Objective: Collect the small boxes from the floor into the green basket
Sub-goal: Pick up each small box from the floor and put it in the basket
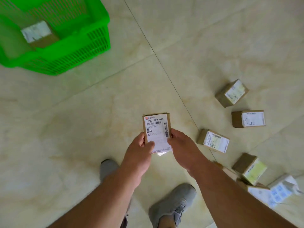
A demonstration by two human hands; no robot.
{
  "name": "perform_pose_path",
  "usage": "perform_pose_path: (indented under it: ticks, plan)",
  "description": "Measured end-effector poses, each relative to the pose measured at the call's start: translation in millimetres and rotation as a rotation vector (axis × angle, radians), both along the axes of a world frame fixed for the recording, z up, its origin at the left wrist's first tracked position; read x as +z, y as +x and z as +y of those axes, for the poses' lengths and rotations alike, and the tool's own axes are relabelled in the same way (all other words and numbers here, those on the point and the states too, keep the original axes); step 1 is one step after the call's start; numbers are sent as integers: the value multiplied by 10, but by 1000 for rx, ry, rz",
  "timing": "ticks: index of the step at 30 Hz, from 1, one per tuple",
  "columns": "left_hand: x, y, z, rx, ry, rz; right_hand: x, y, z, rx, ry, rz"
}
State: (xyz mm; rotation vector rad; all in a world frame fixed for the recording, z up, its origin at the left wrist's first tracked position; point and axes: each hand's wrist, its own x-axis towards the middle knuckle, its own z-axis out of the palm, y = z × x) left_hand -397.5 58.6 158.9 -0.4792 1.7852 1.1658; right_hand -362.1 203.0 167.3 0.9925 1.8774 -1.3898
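Both hands hold one small box above the tiled floor.
The left hand (142, 146) and right hand (181, 145) pinch the labelled box (156, 129) by its sides; more boxes (213, 140) lie right, the green basket (69, 51) far left, one box (38, 33) inside.

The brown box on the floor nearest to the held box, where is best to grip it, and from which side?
Probably from above, across the narrow width of the nearest floor box: thumb on one long brown side, fingers on the opposite. It lies flat, label up, with bare floor around it.
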Motion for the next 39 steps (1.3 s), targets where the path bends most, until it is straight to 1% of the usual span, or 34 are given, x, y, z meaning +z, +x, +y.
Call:
perform_pose_path:
  ticks: [6,10,16,22,28,31,36,39]
  plan:
    - [759,-727,-521,10,31,52,790,-750,-464,38,19,32]
    - [1096,-1119,-770,31,51,74,1122,-1170,-694,77,10,65]
    - [1323,-1734,-903,46,21,104,1303,-1825,-791,140,2,81]
    - [1506,-2463,-884,168,11,93,1414,-2671,-762,197,-100,96]
    - [1484,-3122,-843,324,15,118,1480,-3539,-652,305,-120,120]
    - [1386,-3404,-830,418,43,127,1441,-3960,-635,371,-78,115]
    - [1263,-3857,-954,530,46,113,1389,-4567,-803,453,-50,88]
    - [1143,-4190,-1113,609,59,68,1284,-4941,-997,506,-33,73]
